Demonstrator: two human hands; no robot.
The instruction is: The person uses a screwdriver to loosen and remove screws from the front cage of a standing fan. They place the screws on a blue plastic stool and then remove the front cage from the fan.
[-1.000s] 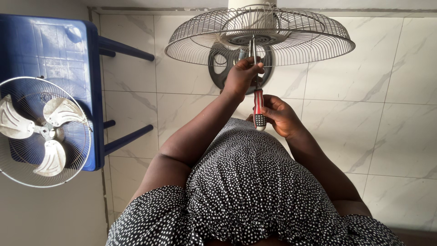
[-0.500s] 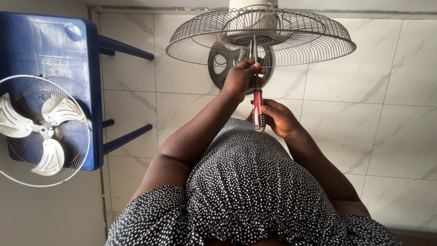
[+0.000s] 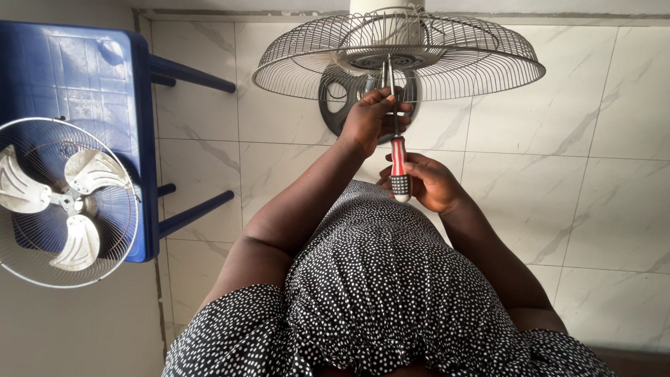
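A wire fan guard (image 3: 481, 66) stands in front of me on the tiled floor, with a dark round motor part (image 3: 333, 105) behind it. My left hand (image 3: 368, 122) is up at the guard's centre, its fingers closed around the metal shaft of a screwdriver. The shaft runs up into the hub of the guard. My right hand (image 3: 429, 183) is lower, near my lap, and grips the screwdriver's red, white and black handle (image 3: 398, 164). The tip is hidden among the wires.
A blue plastic table (image 3: 77, 77) stands at the left, its legs (image 3: 192, 73) pointing toward me. A second fan guard with three pale blades (image 3: 66, 202) rests against it. White marble-look floor tiles (image 3: 600, 174) lie to the right. My dotted dress (image 3: 391, 293) fills the foreground.
The screwdriver handle has shifted slightly in my right hand, as if turned. My left hand stays at the guard's centre. Nothing else has moved.
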